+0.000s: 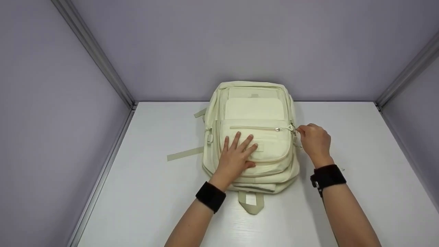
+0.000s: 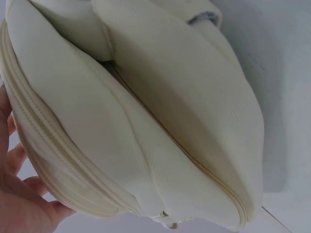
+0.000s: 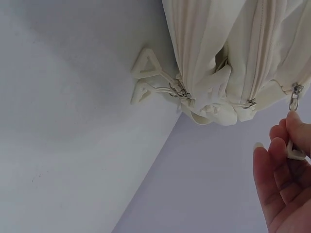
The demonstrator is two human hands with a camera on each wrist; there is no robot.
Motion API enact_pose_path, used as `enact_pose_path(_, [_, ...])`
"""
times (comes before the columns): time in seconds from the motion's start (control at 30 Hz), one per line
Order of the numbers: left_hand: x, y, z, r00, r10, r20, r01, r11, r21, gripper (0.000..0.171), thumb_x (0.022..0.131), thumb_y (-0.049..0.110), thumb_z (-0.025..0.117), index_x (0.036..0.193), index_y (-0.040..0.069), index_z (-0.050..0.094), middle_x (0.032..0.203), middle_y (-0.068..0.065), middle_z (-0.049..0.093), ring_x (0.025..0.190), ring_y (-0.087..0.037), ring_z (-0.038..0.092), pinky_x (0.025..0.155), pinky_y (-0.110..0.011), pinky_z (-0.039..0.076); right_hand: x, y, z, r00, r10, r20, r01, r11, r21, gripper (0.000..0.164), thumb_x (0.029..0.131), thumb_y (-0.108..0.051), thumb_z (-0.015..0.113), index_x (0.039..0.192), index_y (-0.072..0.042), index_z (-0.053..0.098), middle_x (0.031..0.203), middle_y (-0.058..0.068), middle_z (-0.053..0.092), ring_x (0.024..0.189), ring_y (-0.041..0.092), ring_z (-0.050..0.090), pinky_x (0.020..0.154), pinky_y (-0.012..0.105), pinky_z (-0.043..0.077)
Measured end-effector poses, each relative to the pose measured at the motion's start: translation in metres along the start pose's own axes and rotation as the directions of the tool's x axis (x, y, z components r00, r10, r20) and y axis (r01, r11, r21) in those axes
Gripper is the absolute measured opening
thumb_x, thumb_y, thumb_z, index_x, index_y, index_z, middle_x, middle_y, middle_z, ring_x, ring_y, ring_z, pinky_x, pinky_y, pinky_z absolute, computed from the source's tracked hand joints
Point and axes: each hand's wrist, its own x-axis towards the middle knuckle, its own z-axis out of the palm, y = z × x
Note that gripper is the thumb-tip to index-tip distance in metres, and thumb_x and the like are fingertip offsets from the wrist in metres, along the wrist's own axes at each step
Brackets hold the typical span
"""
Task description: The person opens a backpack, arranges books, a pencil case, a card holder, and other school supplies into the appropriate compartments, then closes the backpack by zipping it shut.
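A cream backpack (image 1: 255,109) lies on the white table, its front with several zips facing up. My left hand (image 1: 234,161) rests on the front pocket, fingers spread, below a short horizontal zip (image 1: 253,128). At the bag's right side my right hand (image 1: 315,140) pinches a zipper pull. The right wrist view shows the pull (image 3: 296,153) between thumb and fingers, hanging from a metal slider (image 3: 296,91). In the left wrist view, the left fingers (image 2: 17,160) touch the bag beside a curved zip (image 2: 48,131).
Two triangular zipper pulls (image 3: 146,63) hang loose by the bag's side. A webbing strap (image 1: 185,154) sticks out to the left, and a carry loop (image 1: 252,208) lies at the near end. Grey walls (image 1: 253,41) enclose the white table (image 1: 154,192).
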Motion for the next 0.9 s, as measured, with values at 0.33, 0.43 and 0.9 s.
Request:
enact_pose_path(0.33, [0.001, -0.001, -0.004, 0.999, -0.003, 0.033, 0.004, 1.0, -0.028, 0.065, 0.082, 0.055, 0.065, 0.142, 0.031, 0.053, 0.156, 0.005, 0.034, 0.144, -0.034, 0.025, 0.11, -0.06, 0.024, 0.014, 0.001, 0.009, 0.999, 0.012, -0.037, -0.013, 0.999, -0.033, 0.01, 0.085, -0.011, 0.076, 0.084, -0.001, 0.077, 0.073, 0.018, 0.066, 0.061, 0.039, 0.063, 0.049, 0.053, 0.048])
enact_pose_path(0.43, [0.001, -0.001, -0.004, 0.999, -0.001, 0.035, 0.002, 0.999, -0.033, 0.065, 0.082, 0.054, 0.065, 0.142, 0.031, 0.054, 0.156, 0.005, 0.034, 0.144, -0.034, 0.026, 0.11, -0.06, 0.024, 0.017, 0.0, 0.011, 0.999, 0.012, -0.052, -0.014, 0.999, -0.037, 0.01, 0.085, -0.011, 0.077, 0.083, -0.002, 0.077, 0.073, 0.017, 0.067, 0.06, 0.038, 0.063, 0.048, 0.053, 0.047])
enact_pose_path(0.9, [-0.002, -0.002, -0.003, 0.998, 0.006, 0.054, -0.005, 1.0, -0.022, 0.066, 0.085, 0.055, 0.063, 0.145, 0.031, 0.05, 0.157, 0.004, 0.031, 0.145, -0.034, 0.022, 0.112, -0.059, 0.021, 0.016, -0.002, 0.012, 0.986, 0.119, 0.118, -0.121, 0.993, 0.011, 0.015, 0.093, -0.011, 0.067, 0.095, 0.0, 0.076, 0.089, 0.02, 0.069, 0.077, 0.039, 0.065, 0.061, 0.054, 0.051])
